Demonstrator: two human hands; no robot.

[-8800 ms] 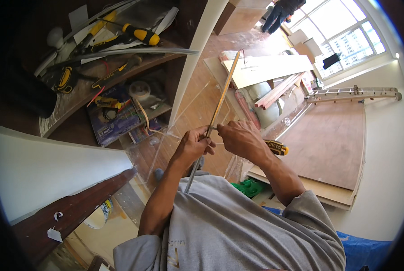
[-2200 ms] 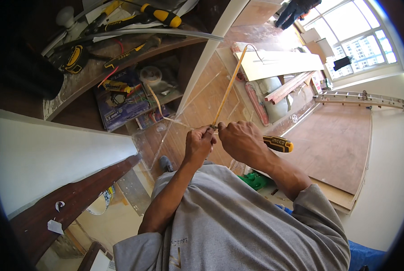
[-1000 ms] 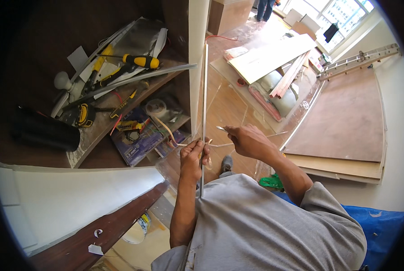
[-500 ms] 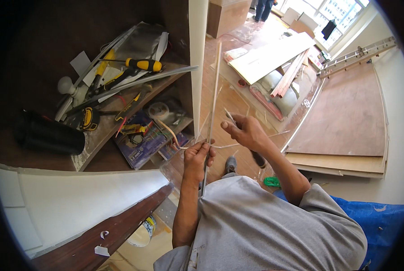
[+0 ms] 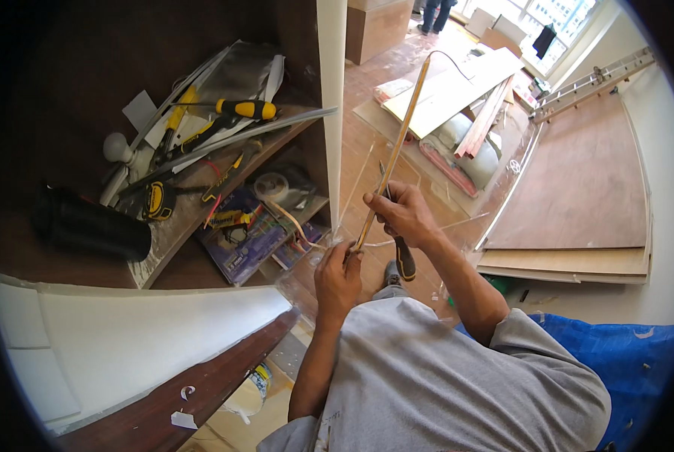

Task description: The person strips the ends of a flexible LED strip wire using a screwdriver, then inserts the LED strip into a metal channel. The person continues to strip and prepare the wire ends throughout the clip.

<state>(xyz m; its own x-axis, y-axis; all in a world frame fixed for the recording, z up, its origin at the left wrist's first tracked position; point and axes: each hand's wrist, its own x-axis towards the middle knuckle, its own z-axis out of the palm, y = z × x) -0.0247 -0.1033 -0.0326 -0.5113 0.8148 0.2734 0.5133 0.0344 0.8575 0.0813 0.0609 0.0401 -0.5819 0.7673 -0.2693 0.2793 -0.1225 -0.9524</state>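
So the strip (image 5: 402,128) is long, skinny and straight, looking kinda golden brown in this light. It slants from the left hand (image 5: 338,280), which grips its near end, up to the far right, with a thin dark wire (image 5: 457,65) curling off the far tip. Screwdriver (image 5: 405,262)'s in the right hand (image 5: 408,215), dark handle hanging toward the near side, tip pointing far, right by the strip.
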